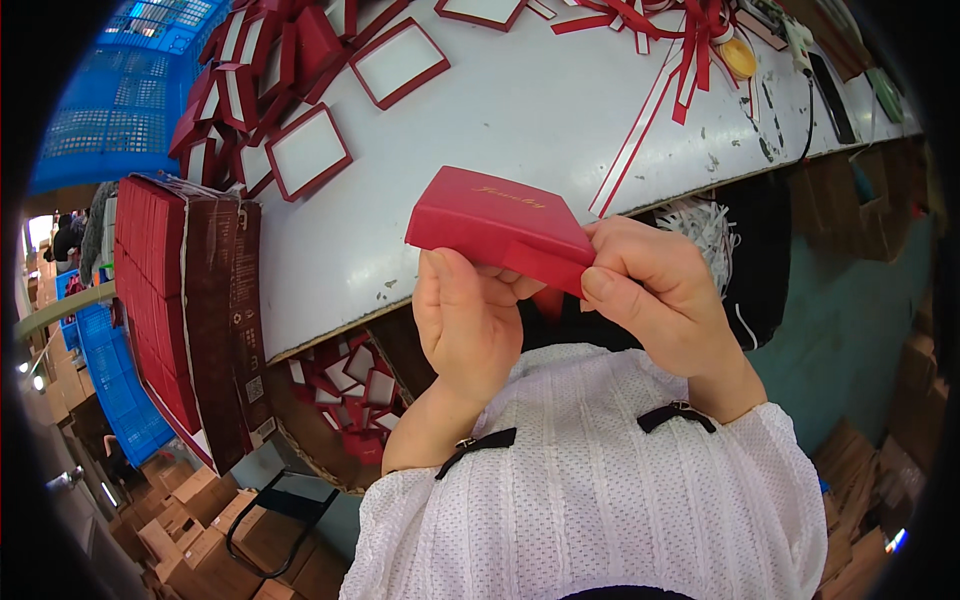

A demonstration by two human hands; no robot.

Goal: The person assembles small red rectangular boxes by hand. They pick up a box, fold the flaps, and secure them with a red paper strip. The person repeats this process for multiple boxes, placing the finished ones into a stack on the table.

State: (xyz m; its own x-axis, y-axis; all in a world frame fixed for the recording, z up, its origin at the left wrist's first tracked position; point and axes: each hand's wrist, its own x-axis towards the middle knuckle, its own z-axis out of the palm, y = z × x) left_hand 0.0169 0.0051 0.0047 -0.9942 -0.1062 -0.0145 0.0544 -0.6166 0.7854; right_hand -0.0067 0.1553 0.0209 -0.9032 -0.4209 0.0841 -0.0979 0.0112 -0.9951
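A red jewelry box (pixel 500 215) with gold lettering on its top is held up over the near edge of the table, tilted a little. My left hand (pixel 465 315) grips its lower left side, the thumb on the front face and the other fingers underneath. My right hand (pixel 655 290) pinches the box's right end between thumb and fingers. What lies under the box, between my hands, is mostly hidden. Nearest to it on the table are a red-edged white ribbon strip (pixel 637 135) and an open red box part with a white inside (pixel 307 152).
A pile of red box parts (pixel 240 95) covers the table's far left. Red ribbons (pixel 690 50) and a yellow roll (pixel 738 58) lie far right. A carton of red boxes (pixel 155 290) stands left; blue crates (pixel 120 110) sit behind. Below the table is a carton of box parts (pixel 360 385).
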